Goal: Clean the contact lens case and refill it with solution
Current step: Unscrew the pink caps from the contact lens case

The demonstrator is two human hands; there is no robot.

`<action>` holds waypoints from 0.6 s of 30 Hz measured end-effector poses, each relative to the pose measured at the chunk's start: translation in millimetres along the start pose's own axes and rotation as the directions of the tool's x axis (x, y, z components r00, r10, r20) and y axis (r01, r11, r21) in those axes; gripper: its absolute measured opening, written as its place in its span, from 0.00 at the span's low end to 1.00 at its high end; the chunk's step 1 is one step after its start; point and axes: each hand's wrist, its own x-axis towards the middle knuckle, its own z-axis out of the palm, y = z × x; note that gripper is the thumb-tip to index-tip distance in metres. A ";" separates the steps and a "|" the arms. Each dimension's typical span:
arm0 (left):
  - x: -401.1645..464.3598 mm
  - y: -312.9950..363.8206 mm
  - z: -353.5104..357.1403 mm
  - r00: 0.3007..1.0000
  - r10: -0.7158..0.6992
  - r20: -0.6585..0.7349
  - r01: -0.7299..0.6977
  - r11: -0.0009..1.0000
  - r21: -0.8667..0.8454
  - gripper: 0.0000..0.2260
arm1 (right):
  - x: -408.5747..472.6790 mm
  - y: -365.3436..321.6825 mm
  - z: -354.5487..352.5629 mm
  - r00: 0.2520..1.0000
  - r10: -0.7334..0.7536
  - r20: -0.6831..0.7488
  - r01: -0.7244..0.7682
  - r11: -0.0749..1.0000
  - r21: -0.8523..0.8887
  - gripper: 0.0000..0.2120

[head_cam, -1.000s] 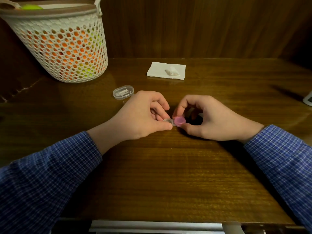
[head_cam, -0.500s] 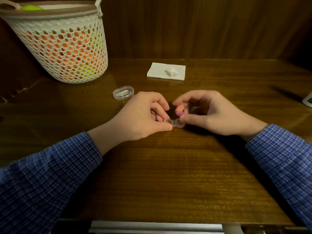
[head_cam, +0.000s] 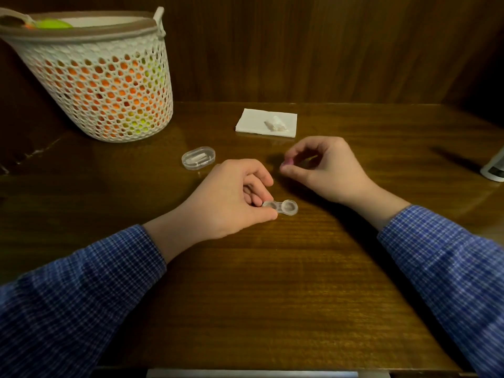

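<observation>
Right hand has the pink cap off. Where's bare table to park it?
Bare wood right of the lens case, below the right hand, and the whole near strip between the sleeves. Crowded behind the left hand: clear box, napkin, basket. Pink cap is in the fingertips.

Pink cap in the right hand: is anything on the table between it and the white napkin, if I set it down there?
Nothing visible. The right hand pinches the pink cap just in front of the white napkin, with only bare table between.
</observation>
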 end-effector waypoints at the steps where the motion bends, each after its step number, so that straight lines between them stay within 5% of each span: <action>1: -0.1 0.0 0.1 1.000 -0.001 0.001 0.001 1.000 0.002 0.19 | 4.9 -0.2 4.5 1.000 0.006 -0.006 -0.006 1.000 -0.026 0.06; 10: -0.9 0.8 0.1 1.000 -0.017 0.001 0.017 1.000 -0.002 0.20 | 17.0 5.5 19.8 0.999 0.040 0.021 -0.037 0.990 -0.138 0.23; 15: -1.7 1.6 0.0 1.000 -0.018 -0.005 0.018 1.000 -0.003 0.19 | 14.1 3.6 15.5 0.999 0.030 0.029 -0.024 0.981 -0.192 0.23; 18: -1.7 1.4 -0.3 1.000 -0.017 -0.007 0.017 1.000 0.001 0.19 | 7.2 -5.2 5.9 0.997 -0.017 -0.074 0.012 0.998 -0.056 0.15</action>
